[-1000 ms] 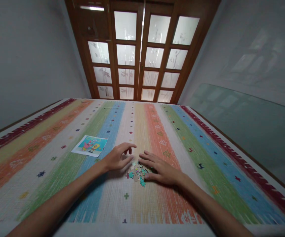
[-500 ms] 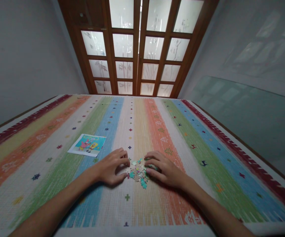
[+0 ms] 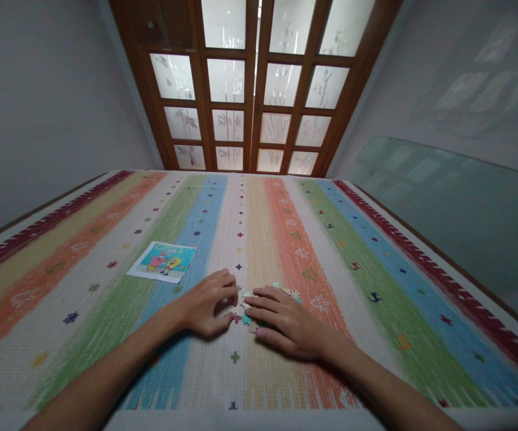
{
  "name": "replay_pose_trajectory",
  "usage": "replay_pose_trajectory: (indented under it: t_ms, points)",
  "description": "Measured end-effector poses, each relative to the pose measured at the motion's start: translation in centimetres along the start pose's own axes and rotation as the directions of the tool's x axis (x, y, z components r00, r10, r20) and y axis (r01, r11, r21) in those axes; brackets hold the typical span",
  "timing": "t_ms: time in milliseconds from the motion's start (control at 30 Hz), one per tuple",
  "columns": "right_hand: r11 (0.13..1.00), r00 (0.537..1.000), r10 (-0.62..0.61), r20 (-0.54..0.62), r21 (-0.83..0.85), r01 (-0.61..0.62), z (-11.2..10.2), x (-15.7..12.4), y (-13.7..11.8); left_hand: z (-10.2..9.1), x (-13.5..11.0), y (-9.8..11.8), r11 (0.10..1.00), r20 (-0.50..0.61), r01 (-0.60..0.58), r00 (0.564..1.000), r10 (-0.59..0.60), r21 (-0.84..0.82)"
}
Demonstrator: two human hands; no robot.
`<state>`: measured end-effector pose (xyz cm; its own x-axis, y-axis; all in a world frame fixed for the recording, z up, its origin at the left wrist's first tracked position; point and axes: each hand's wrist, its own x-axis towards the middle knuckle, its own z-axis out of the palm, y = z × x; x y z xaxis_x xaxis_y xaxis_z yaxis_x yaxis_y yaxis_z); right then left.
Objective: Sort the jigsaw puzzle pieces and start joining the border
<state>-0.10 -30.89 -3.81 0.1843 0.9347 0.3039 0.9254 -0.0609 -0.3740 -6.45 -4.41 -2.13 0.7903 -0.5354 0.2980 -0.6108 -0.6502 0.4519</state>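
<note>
Jigsaw puzzle pieces (image 3: 247, 319), some teal and some plain grey-brown, lie in a small heap on the striped cloth. My right hand (image 3: 288, 321) rests flat over the heap with its fingers stretched out, hiding most of it. A few pieces show past its fingertips and behind its knuckles. To the left, my left hand (image 3: 209, 303) is on the cloth, its fingers curled and its thumb apart from them. Nothing shows in its grasp, and its fingertips are close to the heap's left edge.
A printed picture (image 3: 163, 261) of cartoon figures lies on the cloth beyond my left hand. The striped tablecloth (image 3: 214, 377) covers the table. Wooden doors (image 3: 250, 108) with glass panes stand past the far edge, and a pale green panel (image 3: 442, 203) is on the right.
My right hand has flattened and moved over the puzzle heap, which was uncovered between the hands. Some pieces now show farther right, behind that hand. My left hand has hardly moved.
</note>
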Motion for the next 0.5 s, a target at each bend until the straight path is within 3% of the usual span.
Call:
replay_pose_trajectory:
  t_ms: [233, 500]
  points:
    - [0.996, 0.984, -0.078, -0.162, 0.023, 0.083, -0.48, 0.25, -0.36, -0.17, -0.04, -0.10, 0.995, -0.005, 0.040, 0.999, -0.041, -0.090]
    - [0.997, 0.983, -0.069, -0.169, 0.011, 0.072, -0.80, 0.26, -0.50, -0.44, 0.28, 0.17, 0.986, -0.088, 0.023, 0.995, -0.038, -0.163]
